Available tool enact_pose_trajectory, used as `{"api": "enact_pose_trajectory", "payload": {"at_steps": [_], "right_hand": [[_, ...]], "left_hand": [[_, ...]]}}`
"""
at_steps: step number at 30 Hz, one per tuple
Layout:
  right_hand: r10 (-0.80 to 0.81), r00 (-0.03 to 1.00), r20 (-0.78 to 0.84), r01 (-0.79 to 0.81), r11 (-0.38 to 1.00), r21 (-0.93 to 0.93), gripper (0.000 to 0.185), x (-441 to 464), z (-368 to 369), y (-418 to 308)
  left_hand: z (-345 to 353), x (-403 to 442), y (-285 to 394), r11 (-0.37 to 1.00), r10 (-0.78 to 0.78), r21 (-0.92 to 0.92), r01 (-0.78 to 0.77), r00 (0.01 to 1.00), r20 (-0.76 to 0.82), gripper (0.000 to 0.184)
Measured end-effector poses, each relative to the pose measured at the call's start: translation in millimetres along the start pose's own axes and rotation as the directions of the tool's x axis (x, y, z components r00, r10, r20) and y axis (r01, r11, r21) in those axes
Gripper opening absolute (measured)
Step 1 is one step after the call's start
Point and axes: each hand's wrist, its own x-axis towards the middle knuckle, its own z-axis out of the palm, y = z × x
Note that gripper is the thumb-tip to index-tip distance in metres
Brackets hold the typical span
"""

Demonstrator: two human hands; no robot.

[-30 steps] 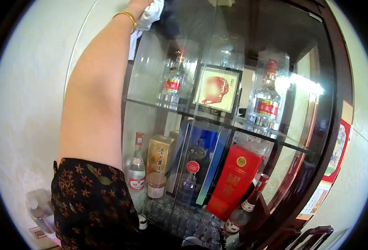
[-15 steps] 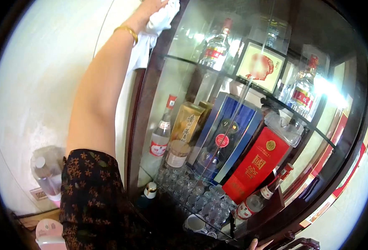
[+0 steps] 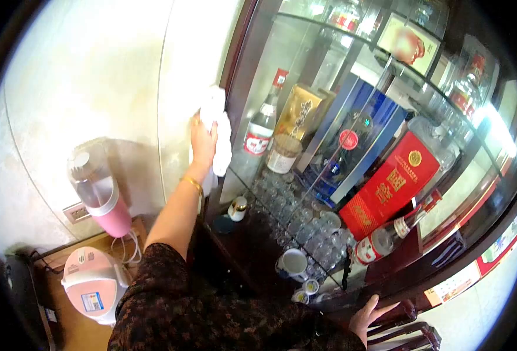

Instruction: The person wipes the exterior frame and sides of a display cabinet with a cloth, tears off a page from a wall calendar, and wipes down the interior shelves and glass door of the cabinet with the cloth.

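Note:
My left hand [image 3: 203,143] presses a white cloth [image 3: 223,140] against the left side edge of a dark wooden cabinet [image 3: 239,50] with glass shelves. Its fingers are wrapped on the cloth. My right hand [image 3: 368,316] is low at the right, fingers apart and with nothing in it, near the cabinet's lower front edge. Inside the cabinet stand a clear bottle with a red cap [image 3: 261,128], a gold box [image 3: 298,114], a blue box [image 3: 363,126] and a red box [image 3: 390,186]. Many small glasses [image 3: 305,225] crowd the shelf below them.
A second red-capped bottle [image 3: 381,243] leans by the red box. A white mug [image 3: 294,263] is near the shelf's front. At the left are a pink and clear container [image 3: 103,199], a pink appliance [image 3: 94,284] and a wall socket [image 3: 77,213]. Dark chair rails [image 3: 407,333] are lower right.
My left hand has moved down along the cabinet's left edge with the cloth. My right hand shows more fully at the bottom. The view has tilted down and to the left.

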Motion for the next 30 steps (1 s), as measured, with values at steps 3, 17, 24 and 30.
{"api": "enact_pose_trajectory", "payload": {"at_steps": [3, 17, 24, 30], "right_hand": [[-0.070, 0.997, 0.028, 0.068, 0.996, 0.056, 0.075, 0.7, -1.1, 9.0], [-0.234, 0.970, 0.061, 0.235, 0.972, -0.011, 0.069, 2.3, 7.7, 1.2], [-0.307, 0.944, 0.122, 0.304, 0.952, 0.047, 0.065, 3.0, 9.7, -4.6], [-0.312, 0.941, 0.132, 0.305, 0.950, 0.071, 0.064, 3.7, 13.0, -12.1]], "left_hand": [[-2.1, -98.3, -23.9, 0.918, -0.396, 0.021, 0.395, 0.917, 0.043, 0.041], [-10.0, -138.1, 80.1, 0.681, -0.609, -0.350, 0.643, 0.763, 0.215, 0.034], [-33.1, -7.8, 233.4, 0.911, 0.120, -0.404, -0.084, 0.991, 0.064, 0.037], [-35.2, 31.3, 341.6, 0.811, 0.490, -0.391, -0.436, 0.870, 0.047, 0.050]]}}
